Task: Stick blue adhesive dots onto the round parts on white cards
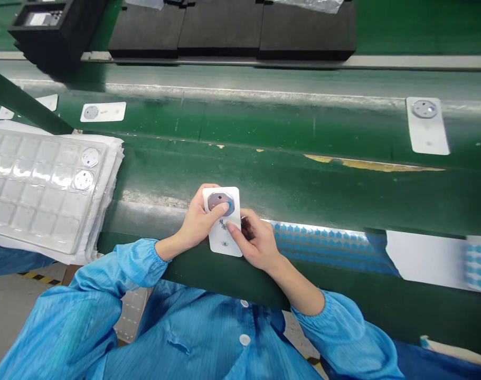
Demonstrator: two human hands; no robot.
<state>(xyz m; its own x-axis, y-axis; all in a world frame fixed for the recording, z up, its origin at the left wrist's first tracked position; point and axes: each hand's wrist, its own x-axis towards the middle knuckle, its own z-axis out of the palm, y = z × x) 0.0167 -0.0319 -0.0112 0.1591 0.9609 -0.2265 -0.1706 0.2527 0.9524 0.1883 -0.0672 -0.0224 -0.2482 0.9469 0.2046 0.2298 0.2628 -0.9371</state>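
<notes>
My left hand (198,219) grips a small white card (224,240) at its left edge, thumb pressed on the round grey disc (220,202) at the card's top. My right hand (254,240) pinches the card from the right, forefinger on its face. The card rests on the near rail of a green conveyor (264,179). Just right of my hands lies a sheet of small blue stickers (323,245).
A stack of clear blister trays (38,190) at left holds two round discs (87,169). More white cards with discs lie on the belt at far right (427,125) and upper left (103,112). Black foam blocks (232,29) line the far side.
</notes>
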